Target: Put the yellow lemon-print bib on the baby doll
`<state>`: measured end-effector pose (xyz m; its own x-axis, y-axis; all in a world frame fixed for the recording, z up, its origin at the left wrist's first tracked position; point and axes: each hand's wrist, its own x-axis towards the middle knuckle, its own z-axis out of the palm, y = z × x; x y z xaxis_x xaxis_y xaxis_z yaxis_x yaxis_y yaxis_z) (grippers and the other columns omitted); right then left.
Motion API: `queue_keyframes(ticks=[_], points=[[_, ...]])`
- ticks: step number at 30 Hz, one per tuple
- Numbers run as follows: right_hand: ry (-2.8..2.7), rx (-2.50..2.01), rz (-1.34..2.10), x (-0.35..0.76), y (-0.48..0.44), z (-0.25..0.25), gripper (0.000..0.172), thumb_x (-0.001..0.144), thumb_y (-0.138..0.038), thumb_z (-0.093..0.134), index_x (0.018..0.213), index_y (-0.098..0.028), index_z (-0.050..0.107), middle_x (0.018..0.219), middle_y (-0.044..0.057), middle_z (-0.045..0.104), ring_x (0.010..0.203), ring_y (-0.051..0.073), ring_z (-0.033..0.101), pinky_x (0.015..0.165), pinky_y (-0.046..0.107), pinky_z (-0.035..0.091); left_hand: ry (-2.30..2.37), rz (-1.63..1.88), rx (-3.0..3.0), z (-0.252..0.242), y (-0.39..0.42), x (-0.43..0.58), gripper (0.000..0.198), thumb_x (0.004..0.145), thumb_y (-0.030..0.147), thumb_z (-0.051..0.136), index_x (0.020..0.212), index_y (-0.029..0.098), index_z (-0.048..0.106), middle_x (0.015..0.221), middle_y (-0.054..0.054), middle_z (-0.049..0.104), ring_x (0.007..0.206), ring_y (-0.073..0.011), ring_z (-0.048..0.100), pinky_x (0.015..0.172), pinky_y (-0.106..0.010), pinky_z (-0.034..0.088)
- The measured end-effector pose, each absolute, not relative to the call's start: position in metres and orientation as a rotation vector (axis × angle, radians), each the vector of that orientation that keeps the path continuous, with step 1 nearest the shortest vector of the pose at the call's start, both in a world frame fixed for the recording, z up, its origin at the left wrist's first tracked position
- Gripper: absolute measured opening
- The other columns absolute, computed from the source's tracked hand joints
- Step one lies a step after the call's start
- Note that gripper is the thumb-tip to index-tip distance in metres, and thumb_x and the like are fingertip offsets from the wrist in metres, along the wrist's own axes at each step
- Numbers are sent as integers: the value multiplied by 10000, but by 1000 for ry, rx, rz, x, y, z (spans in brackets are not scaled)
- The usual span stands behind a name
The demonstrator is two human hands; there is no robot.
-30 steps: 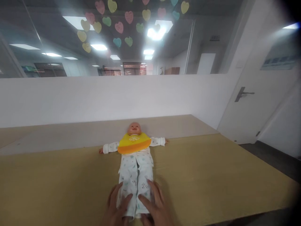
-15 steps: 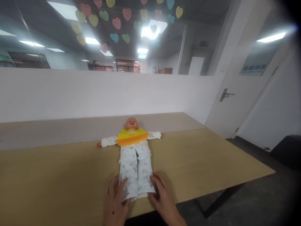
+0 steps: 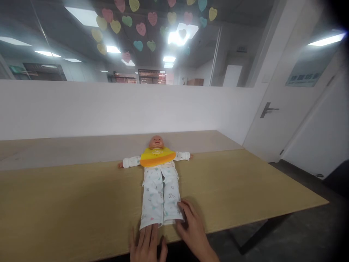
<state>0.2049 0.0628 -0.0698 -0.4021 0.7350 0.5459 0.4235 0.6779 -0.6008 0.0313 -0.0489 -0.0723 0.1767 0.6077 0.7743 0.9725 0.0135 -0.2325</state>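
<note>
A baby doll [image 3: 156, 142] lies on its back on the table, head away from me and arms spread wide. It wears a yellow bib [image 3: 157, 157] with an orange lower edge, a white patterned top and white patterned trousers [image 3: 154, 198]. At the hem of the trouser leg on my left is my left hand [image 3: 147, 243], fingers extended, the fingertips at or just under the cloth. Beside the other leg's hem rests my right hand [image 3: 191, 227], its thumb and fingers apart and touching the edge of the cloth. The doll's feet are not visible.
The wooden table [image 3: 231, 189] ends just in front of me and slopes off to a corner at the right. A white wall [image 3: 81, 109] with a window above stands behind it. To the right is a door [image 3: 272, 127] with a metal handle.
My left hand has moved from the side of the trouser leg down to its hem, with the fingers now straighter. My right hand stays at the other hem. The view has shifted slightly left.
</note>
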Motion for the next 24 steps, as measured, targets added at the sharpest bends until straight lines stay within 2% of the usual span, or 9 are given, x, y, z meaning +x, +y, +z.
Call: queue_keyframes(ticks=[3, 6, 9, 12, 15, 17, 22, 24], points=[[-2035, -878, 458, 205, 64, -71, 578, 721, -17, 495, 1266, -201, 547, 1292, 101, 579, 1197, 222, 576, 1002, 363, 517, -1589, -564, -1707, -69, -46, 34, 239, 843, 295, 578, 1009, 154, 678, 952, -100, 753, 845, -254, 695, 1188, -597, 9], [-2017, -883, 458, 203, 64, -73, 603, 689, 14, 458, 1247, -192, 558, 1270, 104, 590, 1176, 222, 588, 994, 365, 521, -1729, -537, -1731, -68, -42, 39, 184, 878, 271, 524, 929, 234, 697, 947, -61, 753, 833, -246, 688, 1160, -612, 148], [-2009, -876, 455, 200, 65, -74, 588, 690, 20, 442, 1227, -184, 570, 1250, 110, 601, 1156, 225, 601, 976, 372, 533, -1899, -526, -1734, -64, -34, 40, 226, 896, 279, 490, 865, 247, 712, 851, -54, 750, 733, -232, 673, 1088, -601, 300], [-1997, -870, 442, 200, 66, -72, 588, 679, 20, 445, 1214, -186, 575, 1229, 107, 612, 1137, 225, 611, 960, 369, 542, -1898, -513, -1839, -60, -27, 35, 252, 899, 307, 487, 828, 233, 717, 757, -56, 739, 668, -233, 662, 1035, -604, 354], [-1984, -856, 414, 203, 61, -65, 562, 701, 3, 460, 1218, -195, 556, 1230, 103, 605, 1133, 220, 607, 943, 357, 546, -1854, -514, -1885, -62, -25, 26, 244, 893, 311, 496, 842, 231, 721, 768, -67, 746, 689, -245, 671, 1018, -586, 374], [-1988, -810, 362, 201, 52, -58, 514, 739, -28, 482, 1220, -202, 537, 1261, 110, 579, 1159, 226, 579, 946, 364, 538, -1790, -523, -1874, -69, -27, 21, 216, 882, 308, 517, 896, 246, 723, 822, -59, 757, 724, -248, 680, 1056, -589, 330], [-2064, -628, 80, 171, 32, -48, 436, 726, -122, 568, 1156, -198, 563, 1296, 138, 548, 1251, 341, 462, 973, 516, 478, -1538, -500, -1830, -93, -32, 11, 229, 813, 202, 550, 959, 232, 724, 900, -42, 771, 765, -236, 690, 1189, -569, 3], [-2095, -666, -21, 155, 33, -48, 345, 728, -142, 588, 1070, -188, 596, 1306, 152, 549, 1251, 388, 443, 973, 597, 436, -1588, -481, -1773, -102, -31, 11, 291, 773, 169, 519, 972, 205, 728, 917, -66, 771, 774, -246, 687, 1187, -578, -56]])
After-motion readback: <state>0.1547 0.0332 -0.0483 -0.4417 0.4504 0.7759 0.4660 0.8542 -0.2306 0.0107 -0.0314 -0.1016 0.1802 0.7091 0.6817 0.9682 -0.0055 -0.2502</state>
